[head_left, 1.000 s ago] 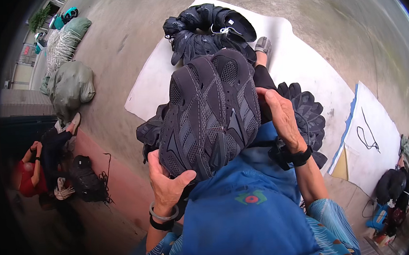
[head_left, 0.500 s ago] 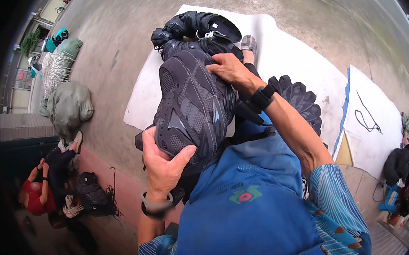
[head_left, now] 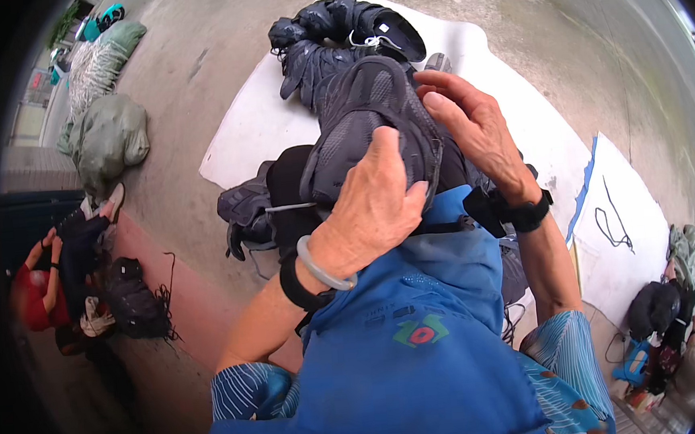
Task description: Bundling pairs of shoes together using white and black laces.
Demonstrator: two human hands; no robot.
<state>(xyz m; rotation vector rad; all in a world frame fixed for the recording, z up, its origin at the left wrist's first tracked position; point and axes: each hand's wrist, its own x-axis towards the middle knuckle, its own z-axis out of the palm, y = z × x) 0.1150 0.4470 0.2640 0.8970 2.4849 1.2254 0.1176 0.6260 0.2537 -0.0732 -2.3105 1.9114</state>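
Note:
A dark grey mesh shoe upper (head_left: 390, 81) lies across my lap, its rounded end pointing away from me. My left hand (head_left: 371, 203) is over its near part, with thumb and forefinger spread; its other fingers are mostly hidden. At the upper's right edge, my right hand (head_left: 478, 127) has its fingers loosely curved and apart, not closed round anything. Whether its fingertips touch the edge I cannot tell. More grey uppers (head_left: 246, 208) hang beside my left knee, one with a light lace. Beyond them a curved row of black uppers (head_left: 326, 25) rests on a white sheet (head_left: 233, 140).
A blue apron (head_left: 415, 373) covers my lap. To the right lies another white sheet (head_left: 636, 253) with a black cord on it. At the left, a person in red (head_left: 43, 295) sits near a dark bundle (head_left: 136, 300). Green sacks (head_left: 108, 137) stand farther back.
My left hand has let go of the upper's near edge and moved right across it. My right hand has come off its far side to the right edge. The upper has shifted right.

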